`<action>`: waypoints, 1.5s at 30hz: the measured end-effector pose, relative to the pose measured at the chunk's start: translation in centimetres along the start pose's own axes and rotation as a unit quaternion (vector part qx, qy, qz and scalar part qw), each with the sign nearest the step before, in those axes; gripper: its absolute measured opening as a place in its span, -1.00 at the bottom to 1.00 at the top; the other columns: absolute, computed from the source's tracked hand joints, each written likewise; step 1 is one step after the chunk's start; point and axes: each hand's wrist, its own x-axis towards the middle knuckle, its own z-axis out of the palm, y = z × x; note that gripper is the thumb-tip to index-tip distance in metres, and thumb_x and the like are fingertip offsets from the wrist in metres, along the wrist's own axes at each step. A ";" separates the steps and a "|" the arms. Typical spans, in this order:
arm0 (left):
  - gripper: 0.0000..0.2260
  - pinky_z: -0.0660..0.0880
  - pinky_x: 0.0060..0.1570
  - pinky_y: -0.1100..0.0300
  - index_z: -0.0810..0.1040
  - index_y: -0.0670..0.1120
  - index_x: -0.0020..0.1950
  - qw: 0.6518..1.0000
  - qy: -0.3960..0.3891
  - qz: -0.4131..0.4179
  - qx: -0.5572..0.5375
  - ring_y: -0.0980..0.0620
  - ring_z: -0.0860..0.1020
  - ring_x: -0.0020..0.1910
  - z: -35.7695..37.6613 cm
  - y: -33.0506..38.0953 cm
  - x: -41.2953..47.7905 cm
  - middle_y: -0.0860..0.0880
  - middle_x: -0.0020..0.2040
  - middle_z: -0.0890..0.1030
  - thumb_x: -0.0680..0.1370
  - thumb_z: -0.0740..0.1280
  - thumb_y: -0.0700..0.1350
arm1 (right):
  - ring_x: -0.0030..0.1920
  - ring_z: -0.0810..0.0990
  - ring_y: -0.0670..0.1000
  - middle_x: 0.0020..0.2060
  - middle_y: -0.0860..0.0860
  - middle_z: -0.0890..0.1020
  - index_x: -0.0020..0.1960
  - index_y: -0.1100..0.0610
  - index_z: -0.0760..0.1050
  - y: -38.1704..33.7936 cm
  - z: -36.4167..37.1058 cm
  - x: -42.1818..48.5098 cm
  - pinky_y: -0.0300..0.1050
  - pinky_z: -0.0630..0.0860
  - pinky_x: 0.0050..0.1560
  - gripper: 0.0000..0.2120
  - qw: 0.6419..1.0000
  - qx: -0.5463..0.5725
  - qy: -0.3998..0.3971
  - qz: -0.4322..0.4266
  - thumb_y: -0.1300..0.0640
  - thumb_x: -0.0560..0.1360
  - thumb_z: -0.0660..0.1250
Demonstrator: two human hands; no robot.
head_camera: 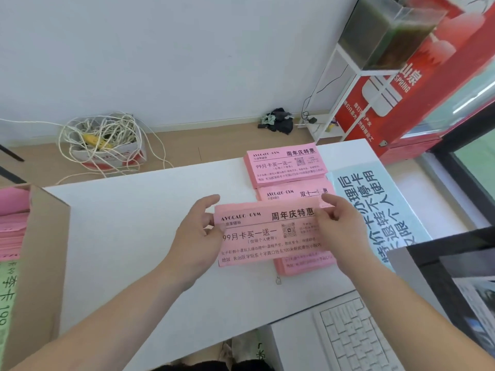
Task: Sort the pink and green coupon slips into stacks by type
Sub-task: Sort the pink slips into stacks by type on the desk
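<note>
Both hands held one pink slip (267, 234) just above the near stack (289, 193): my left hand (199, 231) pinched its left edge, my right hand (340, 226) its top corner. Its heading matched the far stack (284, 167), so I judged it should go there next, laid squarely.

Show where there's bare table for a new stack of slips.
Widest bare patch: white table between the cardboard box and the left hand. A smaller one lies between the forearms, left of the keyboard. Right side is crowded: far pink stack, second pink stack, blue sheet, and the held slip with the right hand.
</note>
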 end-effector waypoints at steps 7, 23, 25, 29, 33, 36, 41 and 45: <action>-0.82 0.66 0.00 -0.17 0.51 -0.01 0.19 1.000 0.015 -0.024 -0.004 -0.09 0.73 -0.11 0.5 2.6 3.7 0.03 0.01 0.74 0.65 0.30 -0.24 | -0.04 0.73 0.14 -0.14 0.04 0.76 -0.03 0.02 0.66 -1.0 -0.5 5.6 0.24 0.65 0.10 -0.89 0.987 0.092 -0.048 0.120 0.19 0.57 0.39; -0.81 0.68 -0.22 -0.15 0.56 -0.05 0.15 0.997 0.014 -0.028 -0.065 -0.19 0.71 -0.24 6.2 7.9 16.8 -0.20 -0.15 0.69 0.64 0.30 -0.30 | -0.08 0.66 0.10 -0.05 0.04 0.67 0.15 0.05 0.61 -7.3 -0.1 19.3 0.02 0.64 -0.11 -0.69 0.997 -0.079 0.004 0.016 0.32 0.54 0.24; -0.80 0.66 -0.24 -0.21 0.57 -0.07 0.15 0.997 0.023 -0.041 -0.069 -0.21 0.71 -0.23 6.6 7.5 17.6 -0.22 -0.14 0.69 0.63 0.29 -0.33 | -0.14 0.68 0.13 -0.12 0.07 0.68 0.20 0.10 0.61 -7.0 0.2 20.4 0.14 0.67 0.03 -0.65 0.997 -0.070 -0.003 0.045 0.34 0.51 0.24; -0.79 0.68 -0.27 -0.16 0.59 -0.06 0.14 0.995 0.048 -0.053 -0.071 -0.15 0.71 -0.23 7.1 6.5 18.7 -0.23 -0.07 0.67 0.62 0.31 -0.33 | -0.08 0.62 0.02 -0.01 -0.03 0.64 0.27 0.04 0.59 -5.4 0.9 21.1 -0.02 0.56 0.00 -0.71 0.987 -0.158 -0.021 0.009 0.11 0.57 0.30; -0.77 0.67 -0.25 -0.21 0.62 0.01 0.09 0.994 0.072 -0.034 -0.073 -0.14 0.71 -0.18 7.4 6.2 19.6 -0.17 -0.10 0.67 0.59 0.36 -0.32 | 0.08 0.51 0.01 0.20 -0.06 0.49 0.47 -0.10 0.43 -4.3 0.5 21.5 -0.05 0.47 0.10 -0.50 0.979 -0.180 -0.095 0.002 -0.11 0.56 0.39; -0.77 0.67 -0.22 -0.18 0.61 0.05 0.08 0.996 0.076 -0.010 -0.037 -0.04 0.71 -0.20 7.8 5.9 19.9 -0.03 -0.18 0.67 0.57 0.41 -0.28 | 0.21 0.58 -0.05 0.25 -0.14 0.54 0.53 -0.19 0.32 -3.7 0.1 21.5 0.04 0.54 0.28 -0.18 0.977 -0.143 -0.159 0.015 -0.27 0.36 0.56; -0.67 0.58 0.02 0.00 0.49 0.06 0.34 0.983 0.070 0.044 0.161 0.02 0.64 -0.07 6.7 5.1 20.5 0.12 -0.03 0.60 0.60 0.38 0.07 | 0.51 0.32 0.04 0.58 -0.05 0.20 0.63 -0.24 0.06 -4.4 0.5 21.0 0.04 0.33 0.47 0.26 0.961 -0.188 -0.205 0.006 -0.29 0.10 0.69; -0.28 0.46 0.23 0.07 0.14 0.15 0.56 0.937 -0.024 0.111 0.332 0.05 0.42 0.37 5.3 5.0 18.9 0.09 0.46 0.22 0.51 0.40 0.26 | 0.63 -0.27 0.04 0.58 -0.21 -0.37 0.60 -0.35 -0.24 -5.8 0.7 20.6 0.28 0.11 0.55 0.48 0.896 -0.358 -0.255 -0.057 -0.25 0.01 0.73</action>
